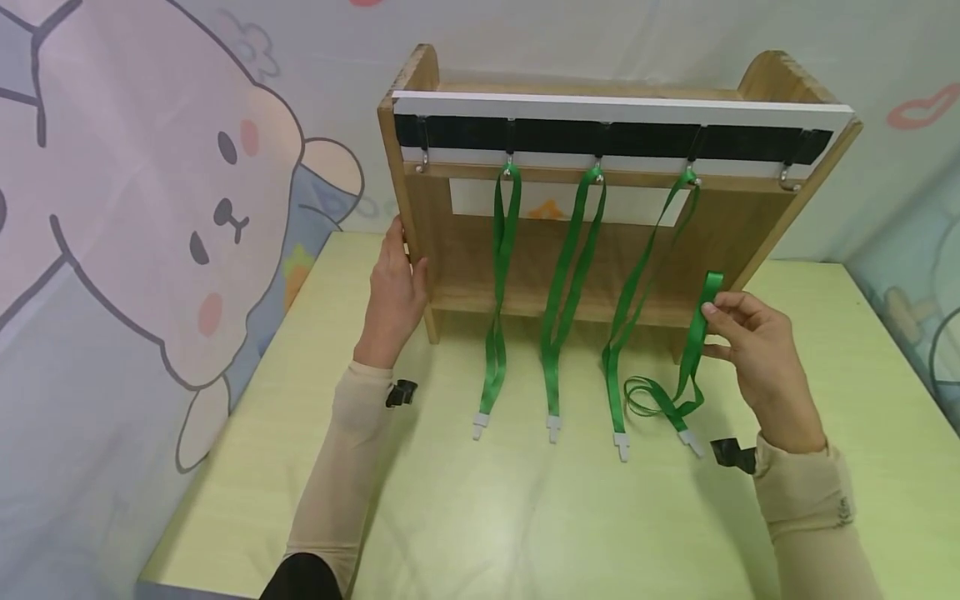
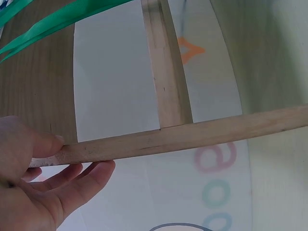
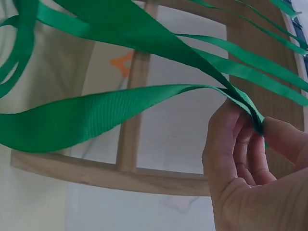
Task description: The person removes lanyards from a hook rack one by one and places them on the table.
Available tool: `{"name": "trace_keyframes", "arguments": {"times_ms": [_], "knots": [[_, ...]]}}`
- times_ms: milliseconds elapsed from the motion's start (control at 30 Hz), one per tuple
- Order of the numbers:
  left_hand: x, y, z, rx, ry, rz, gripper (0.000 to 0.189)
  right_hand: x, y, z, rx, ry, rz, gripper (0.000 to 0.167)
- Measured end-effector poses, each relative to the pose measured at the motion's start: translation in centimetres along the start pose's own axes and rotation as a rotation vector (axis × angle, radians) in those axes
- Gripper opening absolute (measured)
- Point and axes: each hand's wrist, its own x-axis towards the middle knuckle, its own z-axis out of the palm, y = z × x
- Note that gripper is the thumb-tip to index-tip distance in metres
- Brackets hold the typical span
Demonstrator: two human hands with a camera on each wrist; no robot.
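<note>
My left hand [image 1: 393, 300] holds the left side of a wooden rack [image 1: 427, 217]; in the left wrist view its thumb and fingers lie on opposite faces of the wooden edge [image 2: 144, 143]. With thumb and fingertips, my right hand [image 1: 768, 358] pinches the looped top of a green lanyard [image 1: 697, 342] in front of the rack's lower right. The lower part of that lanyard is bunched, with its pale clip [image 1: 691, 443] pointing down. Three more green lanyards, at left [image 1: 492, 358], centre [image 1: 552, 367] and right [image 1: 614, 392], hang from the rack's three middle hooks.
Metal hooks line a black and white strip [image 1: 645, 140] across the rack's top front, with an outer left hook [image 1: 423, 158] and an outer right hook [image 1: 786, 177]. The rack stands on a pale green table [image 1: 480, 517] against a printed cloth backdrop [image 1: 150, 208].
</note>
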Motion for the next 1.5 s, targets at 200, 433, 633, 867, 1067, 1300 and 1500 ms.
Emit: {"name": "trace_keyframes", "arguments": {"times_ms": [200,433,633,867,1067,1300,1500], "knots": [[0.0,0.0,-0.1,-0.001,0.011,0.021,0.056,-0.1,1.0,-0.4,-0.153,-0.002,0.015,0.008],[0.1,-0.3,-0.1,-0.007,0.027,0.027,0.055,0.3,1.8,-0.8,-0.331,-0.052,0.040,0.012],[0.2,-0.5,-0.2,-0.006,0.043,0.040,0.054,1.2,2.9,-0.9,-0.497,-0.095,0.107,0.015],[0.2,-0.5,-0.4,-0.003,0.029,0.035,0.055,1.7,4.2,-0.7,-0.586,-0.173,0.256,0.028],[0.0,-0.4,-0.2,-0.004,0.023,0.033,0.055,1.6,5.3,-0.7,-0.644,-0.224,0.318,0.028],[0.0,-0.3,0.0,-0.006,0.019,0.036,0.056,1.6,6.6,-0.8,-0.725,-0.224,0.362,0.022],[0.0,0.0,0.1,-0.002,0.011,0.030,0.056,1.3,7.1,-0.7,-0.800,-0.217,0.352,0.020]]}}
